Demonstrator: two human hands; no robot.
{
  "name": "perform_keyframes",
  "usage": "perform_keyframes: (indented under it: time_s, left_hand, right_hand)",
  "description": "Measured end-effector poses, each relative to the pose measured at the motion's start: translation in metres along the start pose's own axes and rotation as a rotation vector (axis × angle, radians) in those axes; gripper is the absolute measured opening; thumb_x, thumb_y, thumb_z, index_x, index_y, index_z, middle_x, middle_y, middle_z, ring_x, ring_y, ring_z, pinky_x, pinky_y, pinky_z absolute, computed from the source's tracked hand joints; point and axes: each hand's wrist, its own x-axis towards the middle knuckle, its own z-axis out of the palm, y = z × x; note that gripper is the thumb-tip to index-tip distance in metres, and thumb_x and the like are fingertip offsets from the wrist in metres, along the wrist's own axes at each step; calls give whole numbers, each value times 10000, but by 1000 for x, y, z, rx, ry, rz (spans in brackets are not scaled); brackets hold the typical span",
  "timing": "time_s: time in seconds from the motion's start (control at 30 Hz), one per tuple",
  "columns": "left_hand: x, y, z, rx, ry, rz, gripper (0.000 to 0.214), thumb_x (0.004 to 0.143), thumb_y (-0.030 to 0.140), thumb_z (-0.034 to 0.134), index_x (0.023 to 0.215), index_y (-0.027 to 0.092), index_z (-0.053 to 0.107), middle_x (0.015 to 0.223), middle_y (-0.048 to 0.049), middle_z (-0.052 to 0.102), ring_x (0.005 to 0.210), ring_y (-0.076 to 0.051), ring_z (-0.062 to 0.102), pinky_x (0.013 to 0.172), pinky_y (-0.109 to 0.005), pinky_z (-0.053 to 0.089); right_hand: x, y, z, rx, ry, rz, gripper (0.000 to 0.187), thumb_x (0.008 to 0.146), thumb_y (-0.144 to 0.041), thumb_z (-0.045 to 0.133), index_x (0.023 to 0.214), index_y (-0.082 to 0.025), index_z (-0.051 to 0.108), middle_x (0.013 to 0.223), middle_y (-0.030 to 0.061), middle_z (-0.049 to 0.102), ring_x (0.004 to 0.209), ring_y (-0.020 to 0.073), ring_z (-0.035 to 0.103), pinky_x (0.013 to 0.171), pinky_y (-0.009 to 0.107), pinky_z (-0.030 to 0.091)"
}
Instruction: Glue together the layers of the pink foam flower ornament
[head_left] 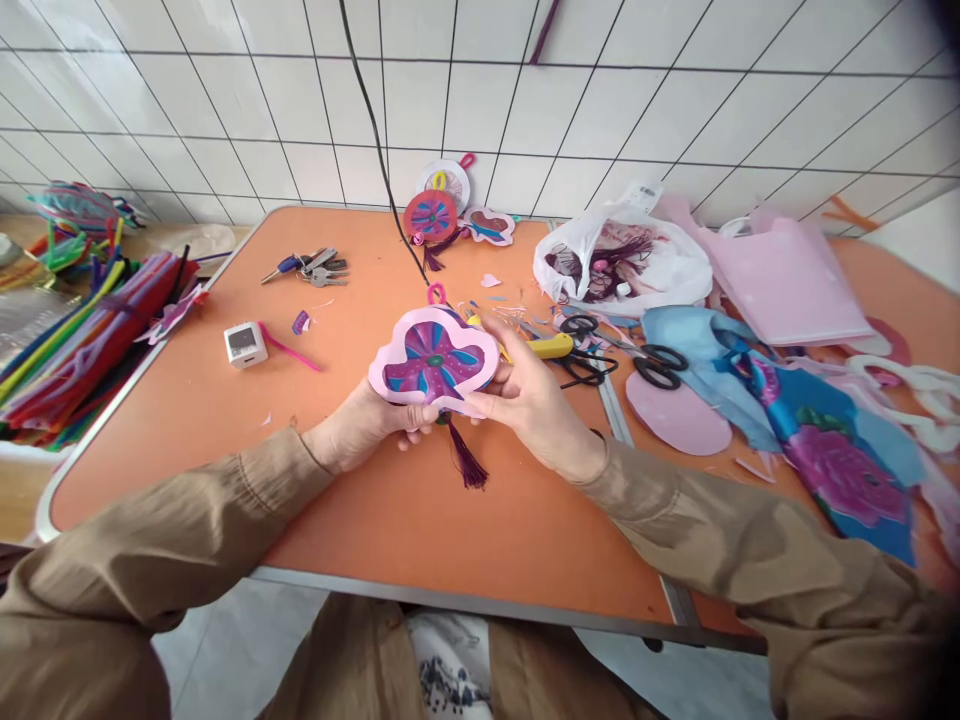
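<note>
Both of my hands hold a cloud-shaped pink ornament [433, 362] with a purple and blue pattern, just above the orange table [225, 420]. A pink loop sticks out of its top and a dark purple tassel [468, 465] hangs from its bottom. My left hand [367, 425] grips the ornament's lower left edge from underneath, fingers curled. Closed on the ornament's right edge, my right hand [529, 395] has its thumb on top.
Black scissors [656, 362] and a yellow-handled cutter [551, 346] lie right of my hands. Blue and pink fabric and foam pieces cover the right side, beside a plastic bag [622, 262]. Finished ornaments [431, 215] sit at the back. Keys [311, 267], a small white timer [245, 344], pipe cleaners [82, 330] left.
</note>
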Motion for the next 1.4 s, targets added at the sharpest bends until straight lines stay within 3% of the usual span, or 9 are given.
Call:
perform_keyframes:
  time_s: [0.13, 0.3, 0.47, 0.63, 0.77, 0.97, 1.07, 1.23, 1.4]
  left_hand:
    - [1, -3, 1, 7, -1, 47, 373, 651, 408, 831, 754, 124, 613, 583, 1, 598, 474, -85, 536, 389, -172, 426]
    - [1, -6, 7, -10, 63, 82, 425, 607, 445, 846, 727, 123, 597, 528, 15, 565, 446, -90, 514, 388, -198, 426]
    - [2, -7, 8, -38, 133, 79, 407, 634, 445, 835, 749, 136, 596, 510, 36, 538, 438, -81, 482, 382, -194, 392]
    - [1, 0, 2, -134, 47, 72, 362, 729, 439, 771, 903, 154, 630, 633, 1, 626, 511, -116, 552, 435, -226, 457]
    - [1, 4, 0, -195, 85, 61, 382, 728, 351, 785, 1031, 176, 632, 784, -13, 667, 608, -114, 567, 521, -223, 476]
    - [3, 1, 4, -110, 227, 66, 303, 667, 330, 819, 796, 166, 599, 594, 39, 552, 527, -85, 455, 500, -214, 391]
    - [2, 1, 5, -63, 182, 113, 287, 714, 364, 783, 829, 167, 609, 589, 32, 554, 534, -98, 464, 516, -231, 399]
    - [1, 6, 4, -55, -2, 106, 254, 745, 348, 767, 806, 150, 620, 633, 0, 574, 591, -112, 482, 513, -232, 421]
    - [2, 5, 2, -59, 40, 44, 230, 730, 294, 791, 802, 132, 643, 634, -11, 585, 584, -103, 508, 460, -196, 410]
  right_hand:
    - [-1, 1, 2, -36, -5, 7, 764, 724, -292, 745, 1375, -302, 345, 1150, 69, 601, 880, 206, 636, 527, 285, 563]
    - [2, -5, 9, -84, 60, 16, 764, 718, -246, 728, 1378, -276, 346, 1039, 51, 625, 786, 177, 625, 515, 272, 544]
    - [8, -9, 17, -48, 141, 20, 765, 730, -232, 699, 1409, -247, 347, 1028, 50, 667, 896, 201, 660, 749, 354, 599]
    - [14, 1, 16, -12, 110, 18, 751, 773, -207, 666, 1444, -243, 331, 955, 33, 696, 876, 191, 682, 796, 367, 599]
    - [16, 5, 13, -3, 65, 0, 758, 779, -194, 667, 1456, -253, 331, 1060, 45, 682, 893, 183, 681, 809, 361, 600]
    - [11, -9, 17, -40, 31, -39, 869, 736, -188, 703, 1486, -238, 267, 1049, 58, 672, 935, 207, 679, 869, 396, 585]
    - [9, -11, 19, 17, -4, -39, 860, 732, -147, 681, 1477, -286, 274, 1083, 46, 672, 967, 200, 682, 891, 397, 583]
    - [9, -4, 14, 22, 15, -20, 857, 729, -167, 696, 1469, -292, 281, 1076, 41, 677, 946, 198, 689, 853, 388, 594]
    - [9, -4, 7, -7, 3, 30, 870, 755, -223, 710, 1485, -268, 238, 774, -26, 651, 642, 150, 636, 665, 342, 579]
